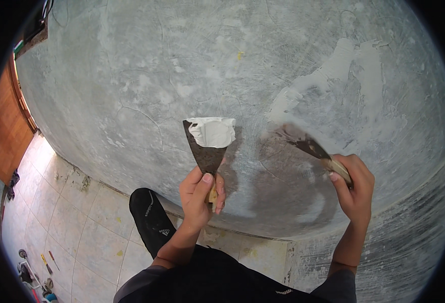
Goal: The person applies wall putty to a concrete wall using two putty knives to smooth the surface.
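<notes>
My left hand [197,197] grips the wooden handle of a wide putty knife [207,157], its dark, stained blade pointing up. A thick lump of white filler [213,132] covers the blade's upper end. My right hand [353,189] is closed round the pale handle of a second putty knife [310,146], which tilts up to the left. Its blade tip is smeared by motion, at or close to the grey wall [146,86]; contact I cannot make out. Above that blade, whitish filler [323,76] is spread over the wall in a bent, arch-like patch.
The tiled floor [98,237] runs along the wall's base at the left, where my black-clad leg shows. A brown wooden door [8,126] stands at the far left. Small hand tools [49,261] lie on the tiles at lower left. At lower right, a rough streaked wall [384,252] meets the grey one.
</notes>
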A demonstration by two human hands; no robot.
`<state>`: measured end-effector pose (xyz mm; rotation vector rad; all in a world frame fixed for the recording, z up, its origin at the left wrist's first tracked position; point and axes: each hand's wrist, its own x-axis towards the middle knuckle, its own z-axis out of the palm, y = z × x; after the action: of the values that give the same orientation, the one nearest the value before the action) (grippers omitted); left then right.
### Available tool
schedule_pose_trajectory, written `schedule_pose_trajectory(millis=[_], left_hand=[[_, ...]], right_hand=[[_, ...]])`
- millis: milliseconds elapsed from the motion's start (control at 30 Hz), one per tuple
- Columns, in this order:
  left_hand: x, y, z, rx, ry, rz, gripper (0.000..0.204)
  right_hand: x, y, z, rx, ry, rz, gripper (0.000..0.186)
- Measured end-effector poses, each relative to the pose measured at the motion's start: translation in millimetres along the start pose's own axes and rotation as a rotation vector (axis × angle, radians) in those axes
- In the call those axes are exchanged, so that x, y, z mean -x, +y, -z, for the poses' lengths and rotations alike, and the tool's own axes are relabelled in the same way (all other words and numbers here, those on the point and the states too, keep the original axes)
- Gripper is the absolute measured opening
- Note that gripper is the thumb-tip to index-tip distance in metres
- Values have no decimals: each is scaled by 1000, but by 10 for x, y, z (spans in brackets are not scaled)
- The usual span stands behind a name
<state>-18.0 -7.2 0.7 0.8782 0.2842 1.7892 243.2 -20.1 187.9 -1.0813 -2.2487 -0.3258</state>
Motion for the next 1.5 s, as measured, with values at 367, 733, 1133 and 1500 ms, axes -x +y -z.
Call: schedule_pose_trajectory(millis=[367,733,1133,1500], left_hand=[[13,-56,4,-10,-20,16,41],[5,-110,-1,10,-31,53,41],[7,-137,-6,11,-39,61,41],[12,-101,-9,35,-47,57,41]], right_hand=[[-177,181,-68,-282,18,-333,20],[27,291,-56,-444,57,-347,17],[43,203,-62,-368,88,-410,18],[45,153,-26,-313,90,-439,19]])
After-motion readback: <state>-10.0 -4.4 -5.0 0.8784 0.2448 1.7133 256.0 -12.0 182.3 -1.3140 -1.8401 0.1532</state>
